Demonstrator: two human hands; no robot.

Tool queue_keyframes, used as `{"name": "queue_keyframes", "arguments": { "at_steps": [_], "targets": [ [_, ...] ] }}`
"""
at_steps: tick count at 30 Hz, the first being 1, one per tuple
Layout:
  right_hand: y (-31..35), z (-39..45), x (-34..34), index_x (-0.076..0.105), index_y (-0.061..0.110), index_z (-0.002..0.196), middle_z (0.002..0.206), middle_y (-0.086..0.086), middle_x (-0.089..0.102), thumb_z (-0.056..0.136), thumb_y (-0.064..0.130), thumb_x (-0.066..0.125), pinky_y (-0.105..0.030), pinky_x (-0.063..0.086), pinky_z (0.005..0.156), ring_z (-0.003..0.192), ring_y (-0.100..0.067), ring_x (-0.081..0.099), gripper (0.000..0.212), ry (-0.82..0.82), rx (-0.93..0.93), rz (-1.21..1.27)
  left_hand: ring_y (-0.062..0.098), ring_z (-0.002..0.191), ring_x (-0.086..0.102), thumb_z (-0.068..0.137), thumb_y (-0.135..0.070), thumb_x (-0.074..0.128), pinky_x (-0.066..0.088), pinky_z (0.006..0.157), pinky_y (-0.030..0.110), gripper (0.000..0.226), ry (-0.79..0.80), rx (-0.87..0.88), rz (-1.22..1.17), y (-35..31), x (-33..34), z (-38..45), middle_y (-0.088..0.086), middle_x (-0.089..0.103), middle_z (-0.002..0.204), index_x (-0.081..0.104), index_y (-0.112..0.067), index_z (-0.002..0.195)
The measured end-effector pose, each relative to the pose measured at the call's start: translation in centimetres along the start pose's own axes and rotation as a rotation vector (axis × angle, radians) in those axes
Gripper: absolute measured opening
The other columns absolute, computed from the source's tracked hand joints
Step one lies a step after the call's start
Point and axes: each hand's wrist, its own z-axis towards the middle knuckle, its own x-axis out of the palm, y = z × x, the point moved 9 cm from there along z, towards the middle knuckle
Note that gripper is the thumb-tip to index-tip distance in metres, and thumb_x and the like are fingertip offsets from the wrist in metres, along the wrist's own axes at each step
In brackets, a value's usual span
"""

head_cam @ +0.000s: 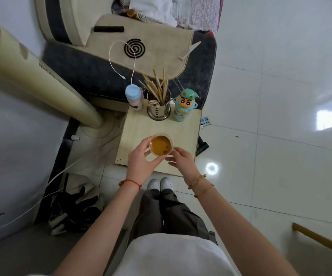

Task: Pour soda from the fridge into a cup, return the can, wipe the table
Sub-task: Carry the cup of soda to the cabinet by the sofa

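You are standing over a white tiled floor [270, 96], which is spreading out to the right of both hands. Beyond the hands, a dark sofa [93, 70] w/ a beige cover is lying past the table's far edge. To the left of the L hand and beyond it, a cream tower fan [31, 76] is leaning across the view.

Directly under both hands, a small pale wood table [183, 128] is carrying everything else. At its far edge, well beyond your fingertips, 3 items are standing in a row:
- a metal holder [159, 111] packed w/ chopsticks, straight ahead of the hands;
- a green cartoon-figure bottle [183, 107], ahead of the R hand;
- a blue-lidded bottle [134, 97], ahead of the L hand.

A white cable [134, 62] is looping over the sofa cover beyond the blue-lidded bottle.

The cup [161, 146], clear plastic and holding amber liquid nearly to the rim, is sitting between your hands, near the table's front half. Whether its base is touching the table or is raised: cannot tell.

Your left hand [141, 163] is gripping the cup, thumb and fingers wrapping its left side and near side. Your right hand [181, 159] is sitting just beside the cup on its right, fingers loosely curled and spread, not closing on anything; fingertip contact w/ the cup wall: cannot tell.

A red string is circling the L wrist; bead bracelets are circling the R wrist.
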Motion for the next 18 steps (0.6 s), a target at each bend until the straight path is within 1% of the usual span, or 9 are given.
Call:
{"name": "queue_keyframes", "arguments": {
  "at_steps": [1,3,6,8,11,12,14,16,18],
  "targets": [
    [-0.5,1.2,0.1,0.063,0.002,0.118,0.102,-0.007,0.066,0.101,0.014,0.044,-0.03,0.051,0.084,0.088,-0.018,0.062,0.029,-0.011,0.014,0.005,0.001,0.119,0.055,0.073,-0.027,0.084,0.049,0.096,0.017,0.064,0.008,-0.013,-0.011,1.1,0.4,0.9,-0.008,0.062,0.128,0.055,-0.023,0.131],
    [-1.6,3.6,0.1,0.063,0.001,0.12,0.104,-0.007,0.067,0.101,0.015,0.044,-0.027,0.051,0.082,0.09,-0.019,0.063,0.03,-0.03,0.039,0.005,0.003,0.12,0.056,0.073,-0.027,0.084,0.048,0.096,0.014,0.064,0.026,-0.033,-0.026,3.2,1.4,2.5,-0.01,0.062,0.127,0.055,-0.027,0.129],
    [-3.4,7.1,0.2,0.062,0.003,0.122,0.109,-0.01,0.067,0.102,0.016,0.044,-0.033,0.052,0.088,0.093,-0.02,0.063,0.031,-0.06,0.073,0.009,0.001,0.119,0.054,0.072,-0.031,0.084,0.047,0.097,0.015,0.065,0.051,-0.059,-0.018,6.2,2.8,4.8,-0.013,0.061,0.126,0.053,-0.031,0.13],
    [-4.8,9.3,0.4,0.061,0.004,0.125,0.115,-0.011,0.067,0.102,0.018,0.043,-0.035,0.052,0.091,0.095,-0.02,0.064,0.032,-0.07,0.092,0.007,-0.003,0.117,0.054,0.072,-0.032,0.083,0.047,0.096,0.014,0.066,0.06,-0.075,-0.01,8.2,3.8,6.2,-0.016,0.061,0.123,0.054,-0.029,0.13],
    [-6.7,12.4,0.6,0.058,0.006,0.129,0.12,-0.011,0.066,0.103,0.018,0.041,-0.037,0.052,0.092,0.099,-0.02,0.063,0.033,-0.083,0.104,-0.033,-0.019,0.11,0.051,0.07,-0.034,0.083,0.045,0.094,0.008,0.068,0.068,-0.102,-0.01,11.1,5.0,7.9,-0.024,0.058,0.119,0.053,-0.03,0.131],
    [-7.3,13.2,0.6,0.058,0.007,0.13,0.121,-0.011,0.066,0.103,0.018,0.041,-0.037,0.052,0.093,0.1,-0.021,0.063,0.034,-0.087,0.106,-0.051,-0.021,0.108,0.049,0.07,-0.034,0.083,0.045,0.094,0.008,0.068,0.07,-0.107,-0.006,12.0,5.5,8.4,-0.024,0.057,0.119,0.053,-0.03,0.131],
    [-8.2,14.7,0.7,0.059,0.007,0.129,0.12,-0.012,0.067,0.102,0.019,0.041,-0.039,0.053,0.095,0.103,-0.022,0.064,0.034,-0.099,0.1,-0.084,-0.021,0.107,0.049,0.071,-0.032,0.084,0.045,0.095,0.01,0.068,0.078,-0.118,-0.002,13.7,6.3,9.2,-0.023,0.058,0.119,0.053,-0.03,0.132],
    [-8.9,15.8,0.6,0.061,0.007,0.126,0.116,-0.013,0.068,0.101,0.018,0.043,-0.045,0.051,0.099,0.106,-0.026,0.064,0.033,-0.126,0.082,-0.129,-0.023,0.107,0.05,0.071,-0.029,0.085,0.046,0.094,0.009,0.068,0.079,-0.127,-0.011,15.3,6.9,9.9,-0.025,0.057,0.118,0.054,-0.029,0.131],
    [-9.4,16.6,0.5,0.062,0.006,0.124,0.117,-0.013,0.068,0.1,0.017,0.044,-0.048,0.049,0.101,0.11,-0.029,0.062,0.032,-0.151,0.065,-0.169,-0.02,0.109,0.051,0.071,-0.028,0.085,0.047,0.092,0.009,0.067,0.079,-0.131,-0.021,16.6,7.4,10.4,-0.023,0.058,0.119,0.054,-0.03,0.131]
  ]
}}
